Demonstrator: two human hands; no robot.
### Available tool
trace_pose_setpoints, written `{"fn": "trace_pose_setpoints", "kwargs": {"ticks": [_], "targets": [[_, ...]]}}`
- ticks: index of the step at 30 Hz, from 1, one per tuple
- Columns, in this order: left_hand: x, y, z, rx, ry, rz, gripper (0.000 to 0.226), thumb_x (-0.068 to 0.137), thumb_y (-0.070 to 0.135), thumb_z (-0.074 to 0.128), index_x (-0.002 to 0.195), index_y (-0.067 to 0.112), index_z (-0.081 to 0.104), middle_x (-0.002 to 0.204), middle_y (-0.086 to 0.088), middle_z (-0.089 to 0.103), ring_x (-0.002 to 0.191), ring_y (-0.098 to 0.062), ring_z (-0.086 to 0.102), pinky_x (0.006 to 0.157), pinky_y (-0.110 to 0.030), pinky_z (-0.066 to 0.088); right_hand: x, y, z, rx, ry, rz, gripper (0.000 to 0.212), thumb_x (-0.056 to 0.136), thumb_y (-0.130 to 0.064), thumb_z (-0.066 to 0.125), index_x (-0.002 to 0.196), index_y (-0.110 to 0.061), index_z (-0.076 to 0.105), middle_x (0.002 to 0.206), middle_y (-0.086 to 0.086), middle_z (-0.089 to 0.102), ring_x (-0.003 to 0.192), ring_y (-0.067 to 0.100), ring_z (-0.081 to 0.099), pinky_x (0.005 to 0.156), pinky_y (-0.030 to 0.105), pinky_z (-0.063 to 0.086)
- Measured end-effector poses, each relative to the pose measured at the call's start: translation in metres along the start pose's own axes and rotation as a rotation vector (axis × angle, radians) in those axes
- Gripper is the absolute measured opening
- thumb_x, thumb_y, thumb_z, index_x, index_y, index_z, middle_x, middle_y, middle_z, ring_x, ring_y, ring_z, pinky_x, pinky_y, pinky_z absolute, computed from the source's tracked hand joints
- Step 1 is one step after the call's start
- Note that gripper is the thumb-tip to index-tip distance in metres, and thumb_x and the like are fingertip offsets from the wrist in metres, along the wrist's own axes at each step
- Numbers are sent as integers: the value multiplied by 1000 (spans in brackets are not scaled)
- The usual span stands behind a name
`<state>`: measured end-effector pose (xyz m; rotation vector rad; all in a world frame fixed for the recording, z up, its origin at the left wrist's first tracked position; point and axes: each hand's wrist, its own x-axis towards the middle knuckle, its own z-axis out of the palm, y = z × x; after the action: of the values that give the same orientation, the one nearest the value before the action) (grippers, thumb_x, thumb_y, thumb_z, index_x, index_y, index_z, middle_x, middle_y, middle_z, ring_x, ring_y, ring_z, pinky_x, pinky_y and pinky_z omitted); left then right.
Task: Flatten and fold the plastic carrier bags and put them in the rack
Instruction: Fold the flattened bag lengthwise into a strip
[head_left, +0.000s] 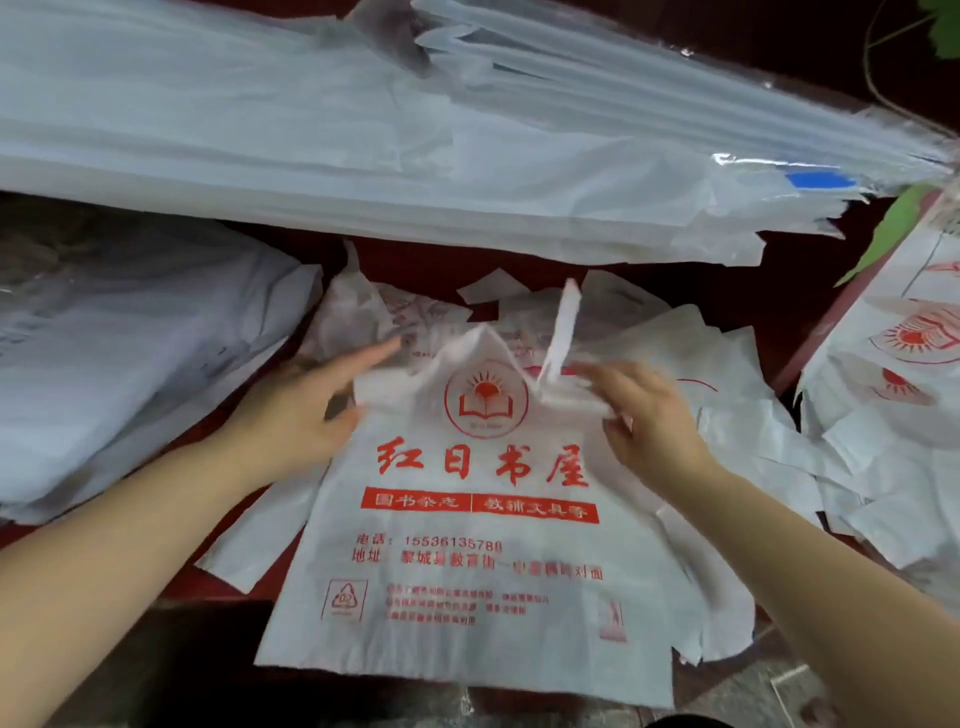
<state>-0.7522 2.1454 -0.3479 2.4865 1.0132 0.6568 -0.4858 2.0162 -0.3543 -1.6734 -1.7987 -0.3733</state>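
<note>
Fingers (608, 375) of the right hand (649, 415) curl, pinching the printed bag (478, 519) at its right handle. The left hand (306, 410) lies straight-fingered on its left handle. The thin film could slip or spring back, because one handle strip (563, 332) stands loose. Two hands and one bag on top; the heap of bags (727, 374) beneath it is too overlapped to count.

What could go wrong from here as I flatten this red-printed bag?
1. One handle strip of the printed bag sticks up loose beside the right hand; it may crease crookedly into the fold.
2. The bag lies on a loose pile of bags; smoothing could drag those along.
3. Its lower edge seems to overhang the front of the table; it may slide off if the left hand lets go.
</note>
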Motion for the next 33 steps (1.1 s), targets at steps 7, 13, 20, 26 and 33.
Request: {"fn": "trace_pose_setpoints", "kwargs": {"ticks": [7, 13, 20, 26, 33], "targets": [[-41, -13, 7, 149, -227, 67, 74, 61, 62, 20, 131, 40, 26, 120, 21, 35, 123, -1, 25, 93, 0, 3, -49, 4, -15, -203, -248, -277, 31, 99, -32, 25, 117, -20, 46, 100, 17, 68, 80, 31, 68, 68, 40, 55], [-53, -2, 13, -10, -292, -28, 78, 85, 22, 62, 133, 42, 3, 126, 20, 40, 135, -9, 23, 108, -22, 17, -60, -2, -18, -39, -300, -19, 32, 63, -7, 59, 92, -6, 72, 91, 9, 72, 87, 23, 69, 79, 32, 48], [-51, 2, 6, -549, -158, -378, 29, 95, 22, 48, 120, 35, 43, 122, 9, 48, 113, -10, 44, 92, -26, 34, -71, -10, -42, 117, -544, 132, 64, 60, -51, 42, 109, -19, 67, 128, -8, 47, 124, 9, 35, 106, 31, 26], [-45, 6, 2, -591, -52, -425, 46, 96, 15, 43, 56, 12, 66, 85, 12, 61, 84, -2, 53, 74, -11, 33, -57, -20, -67, 643, -431, 559, 25, 73, -12, 48, 83, -23, 68, 106, -12, 62, 100, -10, 54, 92, 9, 35], [-32, 10, 6, -345, 40, -387, 12, 96, 12, 42, 100, 12, 52, 69, 0, 59, 68, -7, 51, 57, -5, 35, -25, -14, -28, 115, -577, 654, 34, 86, -25, 62, 119, -16, 57, 112, 2, 57, 103, 20, 48, 89, 28, 38]]}}
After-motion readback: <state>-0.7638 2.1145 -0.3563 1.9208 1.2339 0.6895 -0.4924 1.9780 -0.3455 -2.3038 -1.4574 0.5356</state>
